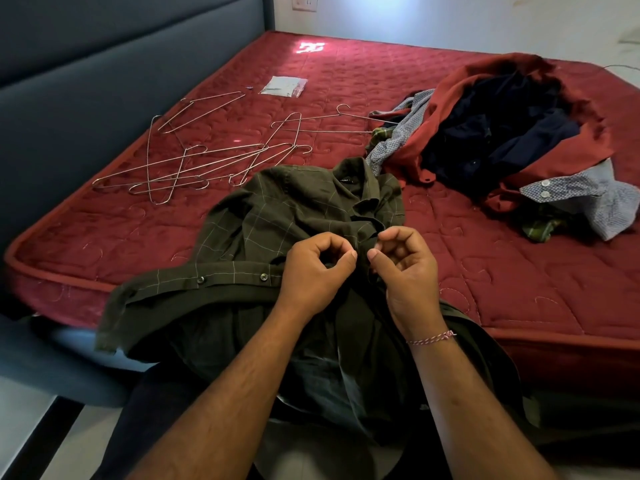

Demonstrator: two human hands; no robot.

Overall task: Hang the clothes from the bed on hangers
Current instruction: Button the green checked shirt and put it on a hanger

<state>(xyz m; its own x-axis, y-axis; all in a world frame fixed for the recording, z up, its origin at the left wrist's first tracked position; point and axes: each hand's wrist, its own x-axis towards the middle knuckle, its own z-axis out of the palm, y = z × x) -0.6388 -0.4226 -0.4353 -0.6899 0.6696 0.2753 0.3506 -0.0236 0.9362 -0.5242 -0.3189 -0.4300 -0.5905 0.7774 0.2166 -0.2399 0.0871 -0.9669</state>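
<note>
— How much room is there on the bed [467, 258]?

— A fair stretch of bare red mattress lies between the two heaps and along the near right edge. The green shirt [277, 220] spills over the near edge, its lower half hanging down toward the person's lap. The grey headboard [86, 81] runs along the left side, and a white wall with a socket [304, 1] closes off the far end.

— What else is lying about?

— A tangle of wire hangers [194, 161] sits on the left part of the mattress, crossing one another, just beyond the shirt's collar. One more hanger [332, 123] lies apart, reaching toward the pile of clothes [502, 133] on the right. That pile is a red garment wrapped around something dark navy, with a blue-and-white patterned shirt and a bit of green check poking out. A small clear packet [284, 86] lies farther back, past the hangers.

— And the shirt itself?

— Dark olive with thin pale check lines, crumpled, collar up toward the middle of the bed, a button strip with two buttons showing on the left.

— The hands?

— Close together over the shirt's front. The left hand [315, 268] and the right hand [405, 268] each have fingers curled, pinching the cloth near the button strip, thumbs almost meeting. A thread bracelet [433, 337] circles the right wrist.
</note>
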